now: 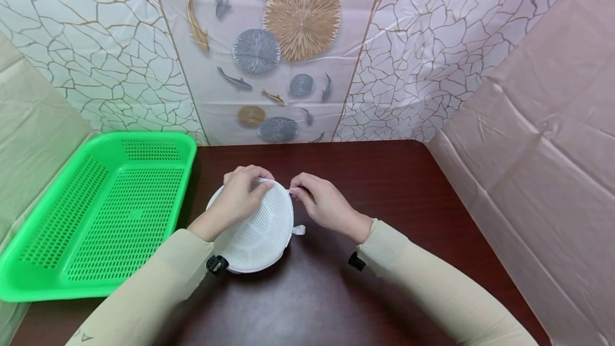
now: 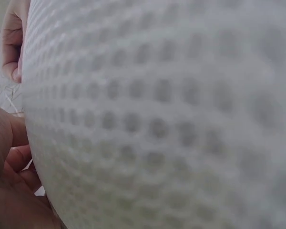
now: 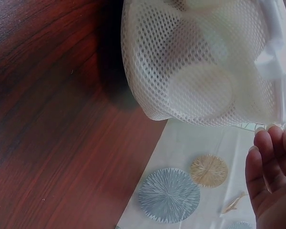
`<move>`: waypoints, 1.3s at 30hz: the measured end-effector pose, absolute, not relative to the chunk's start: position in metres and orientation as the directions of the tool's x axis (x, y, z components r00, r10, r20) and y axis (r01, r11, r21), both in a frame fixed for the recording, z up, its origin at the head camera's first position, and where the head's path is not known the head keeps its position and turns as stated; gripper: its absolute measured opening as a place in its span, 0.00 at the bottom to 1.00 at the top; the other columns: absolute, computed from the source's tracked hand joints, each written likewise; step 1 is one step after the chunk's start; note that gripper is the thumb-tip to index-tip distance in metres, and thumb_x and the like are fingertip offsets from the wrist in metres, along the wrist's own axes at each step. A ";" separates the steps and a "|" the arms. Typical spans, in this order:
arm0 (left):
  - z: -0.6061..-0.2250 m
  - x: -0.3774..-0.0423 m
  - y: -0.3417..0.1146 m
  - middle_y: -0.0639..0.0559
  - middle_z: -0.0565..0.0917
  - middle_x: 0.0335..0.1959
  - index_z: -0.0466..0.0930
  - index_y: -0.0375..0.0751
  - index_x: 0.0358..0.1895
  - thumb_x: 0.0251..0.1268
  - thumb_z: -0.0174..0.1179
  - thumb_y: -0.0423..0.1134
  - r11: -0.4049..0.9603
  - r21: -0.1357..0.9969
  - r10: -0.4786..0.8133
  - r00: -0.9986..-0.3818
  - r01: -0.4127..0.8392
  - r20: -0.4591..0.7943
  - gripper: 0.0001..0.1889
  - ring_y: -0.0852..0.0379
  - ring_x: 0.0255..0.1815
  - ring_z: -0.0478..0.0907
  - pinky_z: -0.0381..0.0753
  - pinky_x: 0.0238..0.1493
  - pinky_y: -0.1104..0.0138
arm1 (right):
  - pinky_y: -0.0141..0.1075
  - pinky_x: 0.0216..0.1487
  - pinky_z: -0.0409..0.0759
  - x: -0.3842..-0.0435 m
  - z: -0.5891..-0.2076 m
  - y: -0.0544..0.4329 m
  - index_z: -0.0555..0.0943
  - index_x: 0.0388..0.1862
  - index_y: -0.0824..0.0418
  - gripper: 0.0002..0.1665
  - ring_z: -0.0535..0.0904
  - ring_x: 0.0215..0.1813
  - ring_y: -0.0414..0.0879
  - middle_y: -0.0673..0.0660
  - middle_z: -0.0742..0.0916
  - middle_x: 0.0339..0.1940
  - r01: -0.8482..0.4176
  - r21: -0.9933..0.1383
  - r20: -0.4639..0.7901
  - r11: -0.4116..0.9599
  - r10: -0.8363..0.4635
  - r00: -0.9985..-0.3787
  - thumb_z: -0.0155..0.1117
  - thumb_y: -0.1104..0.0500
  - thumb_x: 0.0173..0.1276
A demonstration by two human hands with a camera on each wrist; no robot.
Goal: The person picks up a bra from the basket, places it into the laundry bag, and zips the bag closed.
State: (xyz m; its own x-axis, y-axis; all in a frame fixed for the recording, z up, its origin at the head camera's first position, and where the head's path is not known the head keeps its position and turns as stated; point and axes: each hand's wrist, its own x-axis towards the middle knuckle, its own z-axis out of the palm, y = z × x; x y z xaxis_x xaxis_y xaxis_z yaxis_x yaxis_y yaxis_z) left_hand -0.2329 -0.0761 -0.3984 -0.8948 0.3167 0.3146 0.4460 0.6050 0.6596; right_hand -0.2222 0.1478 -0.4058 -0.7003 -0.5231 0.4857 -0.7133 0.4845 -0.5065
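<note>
A round white mesh laundry bag (image 1: 261, 228) stands on the table in front of me, its lid side facing up toward the head camera. My left hand (image 1: 240, 196) holds its far rim, thumb over the mesh lid and fingers behind. At the rim's upper right, my right hand (image 1: 325, 203) pinches a small part of the edge between thumb and forefinger; the fingers hide that part. Lower on the same edge a white fabric tab (image 1: 299, 230) sticks out. Through the mesh wall, the right wrist view shows pale round shapes (image 3: 200, 90) inside. Mesh (image 2: 157, 119) fills most of the left wrist view.
A green plastic basket (image 1: 184, 196) with slotted walls and floor stands at the left. The dark red-brown table (image 1: 384, 175) ends at a patterned backdrop (image 1: 413, 31), and a pinkish cloth wall (image 1: 538, 138) rises along the right side.
</note>
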 end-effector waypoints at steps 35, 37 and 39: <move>-0.394 -0.236 -0.087 0.46 0.80 0.45 0.81 0.42 0.43 0.68 0.59 0.39 0.616 0.738 0.161 -0.961 0.276 0.225 0.07 0.48 0.46 0.74 0.73 0.52 0.54 | 0.30 0.37 0.76 -0.222 -0.406 0.151 0.76 0.36 0.56 0.03 0.76 0.34 0.35 0.50 0.80 0.31 -0.708 -0.503 0.487 0.496 -0.514 -0.706 0.58 0.63 0.72; -0.393 -0.236 -0.088 0.46 0.80 0.45 0.81 0.41 0.44 0.68 0.59 0.40 0.616 0.741 0.150 -0.964 0.266 0.221 0.07 0.48 0.46 0.74 0.73 0.52 0.53 | 0.31 0.37 0.76 -0.222 -0.407 0.151 0.76 0.36 0.56 0.03 0.77 0.34 0.36 0.49 0.80 0.32 -0.710 -0.504 0.492 0.491 -0.513 -0.704 0.58 0.63 0.72; -0.393 -0.236 -0.089 0.45 0.80 0.45 0.80 0.41 0.44 0.69 0.59 0.40 0.616 0.745 0.140 -0.966 0.255 0.216 0.08 0.47 0.47 0.74 0.73 0.52 0.53 | 0.31 0.37 0.76 -0.222 -0.407 0.152 0.77 0.35 0.57 0.04 0.78 0.35 0.36 0.48 0.81 0.33 -0.710 -0.505 0.491 0.491 -0.513 -0.704 0.58 0.63 0.72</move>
State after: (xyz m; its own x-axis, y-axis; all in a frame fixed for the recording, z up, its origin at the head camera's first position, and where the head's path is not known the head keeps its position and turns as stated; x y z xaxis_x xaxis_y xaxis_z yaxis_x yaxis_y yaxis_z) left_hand -0.2356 -0.0894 -0.3935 -0.9664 0.1395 0.2159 0.2554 0.6161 0.7451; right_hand -0.2215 0.1517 -0.4072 -0.7043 -0.5125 0.4912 -0.7097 0.4910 -0.5053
